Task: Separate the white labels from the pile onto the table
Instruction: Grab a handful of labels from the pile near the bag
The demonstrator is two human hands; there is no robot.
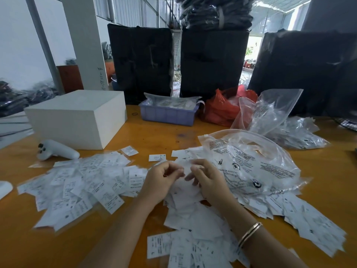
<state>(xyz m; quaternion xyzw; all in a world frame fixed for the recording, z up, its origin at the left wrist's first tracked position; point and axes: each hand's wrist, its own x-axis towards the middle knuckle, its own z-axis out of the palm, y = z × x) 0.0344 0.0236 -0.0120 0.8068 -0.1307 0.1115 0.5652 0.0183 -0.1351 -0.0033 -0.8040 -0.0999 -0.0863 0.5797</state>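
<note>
Left hand (161, 181): fingers curled, pinching a white label (184, 171) | right hand (209, 179): pinching same label | location: above pile (193, 213), bench (154, 135) near edge.

Legible markings are few. One white label (135, 179) in the left spread carries the size letter "S" above lines of print too small to read; a second label (109, 161) farther back also shows "S". The clear plastic bag (249, 163) bears black warning text, blurred, with "SUFFOCAT" partly legible.
</note>
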